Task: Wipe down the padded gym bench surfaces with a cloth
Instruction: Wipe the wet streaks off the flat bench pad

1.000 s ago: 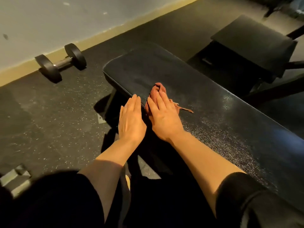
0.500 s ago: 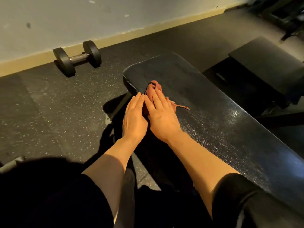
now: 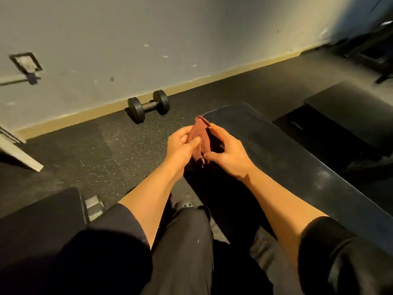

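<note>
A long black padded bench [image 3: 282, 150] runs from the centre toward the lower right. A small reddish-brown cloth [image 3: 201, 137] is bunched up and lifted off the pad, near the bench's far left end. My left hand [image 3: 181, 145] grips the cloth's left side with curled fingers and thumb. My right hand [image 3: 226, 151] pinches its right side and lower end. Both hands hover above the bench's near edge. A second black pad [image 3: 350, 111] lies at the right, separated from the bench by a gap.
A black dumbbell [image 3: 148, 105] lies on the speckled rubber floor by the wall's skirting. Another black pad [image 3: 40, 211] sits at the lower left with a metal foot [image 3: 93, 206] beside it. Dark equipment stands at the far upper right. My dark trousers fill the bottom.
Both hands were flat, the right pressing the cloth onto the pad. Now both have lifted and hold the bunched cloth between them above the bench. The view has tilted up toward the wall.
</note>
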